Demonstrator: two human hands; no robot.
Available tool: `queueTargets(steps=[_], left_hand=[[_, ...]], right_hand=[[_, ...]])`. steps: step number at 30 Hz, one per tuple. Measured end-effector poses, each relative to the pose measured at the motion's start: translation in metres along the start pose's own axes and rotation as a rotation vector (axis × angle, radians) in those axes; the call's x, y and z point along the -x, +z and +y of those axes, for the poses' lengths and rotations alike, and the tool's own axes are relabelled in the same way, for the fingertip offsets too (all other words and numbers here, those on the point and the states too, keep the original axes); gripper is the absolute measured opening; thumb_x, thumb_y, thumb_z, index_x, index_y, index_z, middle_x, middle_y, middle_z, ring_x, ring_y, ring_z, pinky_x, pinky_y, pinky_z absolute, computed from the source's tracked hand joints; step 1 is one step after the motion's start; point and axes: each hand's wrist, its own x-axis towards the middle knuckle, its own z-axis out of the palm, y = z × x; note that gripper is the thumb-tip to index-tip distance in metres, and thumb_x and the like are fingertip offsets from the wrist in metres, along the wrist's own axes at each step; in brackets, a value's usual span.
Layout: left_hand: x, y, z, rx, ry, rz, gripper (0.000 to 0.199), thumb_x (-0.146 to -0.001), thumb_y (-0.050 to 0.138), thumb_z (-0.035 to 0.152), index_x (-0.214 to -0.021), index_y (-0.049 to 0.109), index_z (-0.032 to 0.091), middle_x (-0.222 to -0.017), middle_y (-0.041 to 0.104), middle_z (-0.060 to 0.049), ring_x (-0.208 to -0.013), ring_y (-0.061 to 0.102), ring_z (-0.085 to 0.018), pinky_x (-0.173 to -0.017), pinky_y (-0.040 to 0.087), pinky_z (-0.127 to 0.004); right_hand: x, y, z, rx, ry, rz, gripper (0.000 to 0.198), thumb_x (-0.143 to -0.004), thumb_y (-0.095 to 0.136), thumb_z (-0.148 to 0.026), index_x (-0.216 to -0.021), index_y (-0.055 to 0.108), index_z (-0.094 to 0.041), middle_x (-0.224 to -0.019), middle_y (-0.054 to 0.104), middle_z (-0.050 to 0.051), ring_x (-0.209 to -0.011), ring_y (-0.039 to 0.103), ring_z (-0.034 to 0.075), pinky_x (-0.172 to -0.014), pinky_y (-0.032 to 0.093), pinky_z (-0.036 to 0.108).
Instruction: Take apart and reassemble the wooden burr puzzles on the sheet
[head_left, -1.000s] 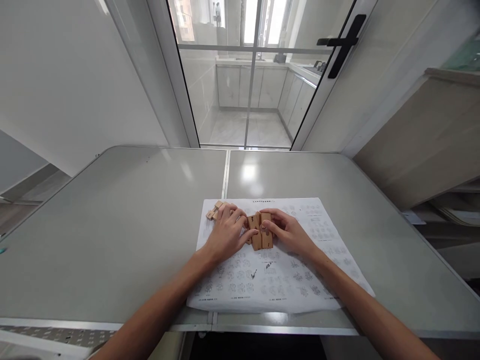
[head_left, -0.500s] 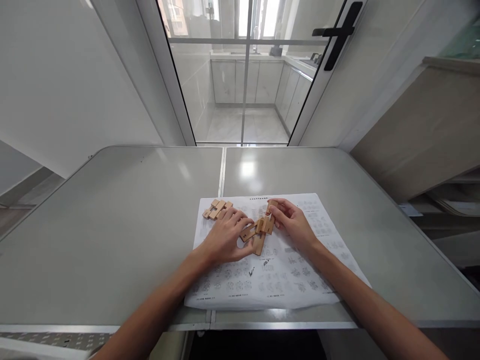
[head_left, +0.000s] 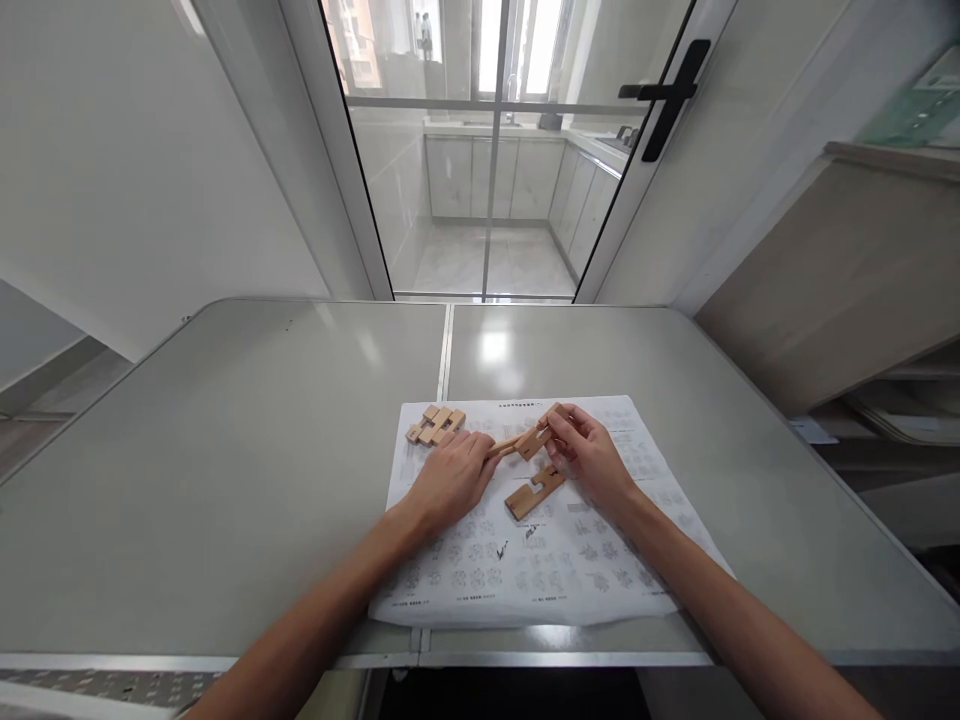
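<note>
My left hand (head_left: pixel 451 472) pinches the end of a slim wooden puzzle piece (head_left: pixel 504 446), which points to the right. In the fingers of my right hand (head_left: pixel 589 447) is a notched wooden puzzle piece (head_left: pixel 534 440), tilted, its lower end against the left hand's piece. Whether the two are interlocked I cannot tell. Below them a loose notched wooden piece (head_left: pixel 525 502) lies on a printed sheet (head_left: pixel 480 545), its right end near my right palm. Beyond my left hand sits a cluster of several wooden pieces (head_left: pixel 435 426), partly hidden by my fingers.
Beneath the sheet is a grey table (head_left: pixel 262 480) with a metal seam (head_left: pixel 445 350) down its middle. A glass door (head_left: pixel 457 190) with a black handle (head_left: pixel 667 95) stands behind it. Wooden shelving (head_left: pixel 840 270) rises at the right.
The notched piece at the bottom has come away from the pieces in my hands and lies on the sheet. My left fingers have closed around the slim piece, which has turned edge-on.
</note>
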Motion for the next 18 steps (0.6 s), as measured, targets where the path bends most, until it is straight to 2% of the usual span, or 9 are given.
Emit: queueTargets(steps=[6, 9, 12, 15, 18], left_hand=[[-0.002, -0.007, 0.005, 0.46, -0.214, 0.083, 0.031, -0.112, 0.037, 0.036, -0.104, 0.062, 0.02, -0.08, 0.069, -0.002, -0.067, 0.059, -0.017, -0.067, 0.044, -0.03], [-0.003, -0.008, 0.011, 0.671, -0.257, 0.104, 0.032, -0.112, 0.038, 0.04, -0.114, 0.062, 0.019, -0.088, 0.073, -0.004, -0.063, 0.057, -0.015, -0.065, 0.046, -0.029], [-0.004, -0.004, 0.013, 0.824, -0.285, 0.108, 0.034, -0.111, 0.039, 0.042, -0.122, 0.061, 0.018, -0.101, 0.076, -0.006, -0.062, 0.06, -0.014, -0.066, 0.049, -0.03], [-0.003, 0.0, 0.011, 0.875, -0.301, 0.111, 0.034, -0.111, 0.042, 0.042, -0.129, 0.058, 0.018, -0.098, 0.077, -0.006, -0.068, 0.069, -0.016, -0.071, 0.051, -0.031], [-0.002, 0.003, 0.009, 0.862, -0.316, 0.119, 0.034, -0.11, 0.043, 0.042, -0.132, 0.056, 0.019, -0.088, 0.076, -0.005, -0.079, 0.075, -0.021, -0.074, 0.052, -0.032]], right_hand=[[-0.002, 0.0, -0.001, -0.065, 0.002, -0.079, 0.032, -0.09, 0.078, -0.053, -0.093, 0.07, -0.022, -0.094, 0.069, 0.004, -0.072, 0.064, 0.016, -0.068, 0.056, 0.031], [0.0, 0.002, -0.001, -0.04, 0.016, -0.106, 0.033, -0.09, 0.077, -0.054, -0.097, 0.071, -0.022, -0.088, 0.069, 0.003, -0.078, 0.068, 0.019, -0.077, 0.059, 0.035], [0.003, 0.005, -0.001, -0.009, 0.006, -0.103, 0.035, -0.091, 0.077, -0.056, -0.098, 0.07, -0.022, -0.092, 0.07, 0.004, -0.082, 0.07, 0.02, -0.083, 0.06, 0.037], [0.007, 0.008, -0.002, 0.102, -0.024, -0.084, 0.035, -0.093, 0.074, -0.056, -0.098, 0.068, -0.022, -0.094, 0.071, 0.005, -0.081, 0.069, 0.019, -0.077, 0.058, 0.035], [0.009, 0.009, -0.002, 0.259, -0.063, -0.041, 0.035, -0.095, 0.072, -0.057, -0.095, 0.067, -0.022, -0.08, 0.064, 0.0, -0.065, 0.057, 0.014, -0.06, 0.048, 0.028]])
